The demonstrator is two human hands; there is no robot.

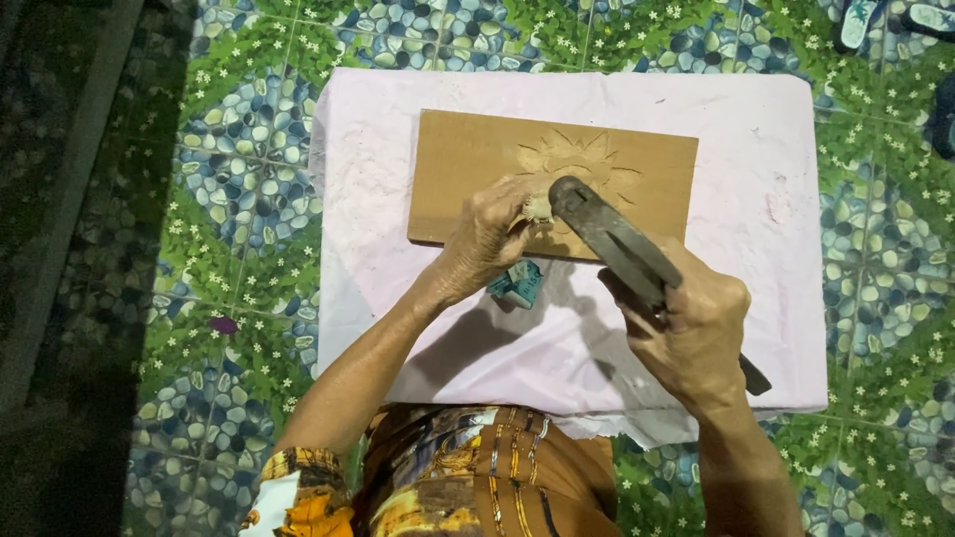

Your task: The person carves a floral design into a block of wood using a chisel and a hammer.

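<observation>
Head view looks straight down on a flat wooden board [468, 164] that lies on a pale pink slab [756, 149] serving as the worktop. A sunflower-like relief [582, 159] is cut into the board's right half, its pointed petals fanning out toward the board's far edge.

At the board's near edge, just below the relief, the left hand [487, 239] is clenched around a small carving tool [538, 208], of which only a pale tip shows between the fingers, touching the wood. The heel of this hand rests over the board's near edge.

The right hand [691, 323], off the board's near right corner, grips a dark mallet [612, 239] by its handle. The mallet's rounded head lies over the board right beside the tool's pale tip; whether the two touch cannot be told. The handle's end juts out behind the hand, away from the board.

A small teal block [517, 283] sits on the slab just short of the board's near edge, under the left hand. Around the slab spreads a floor [249, 119] patterned with pebbles and green leaves.
</observation>
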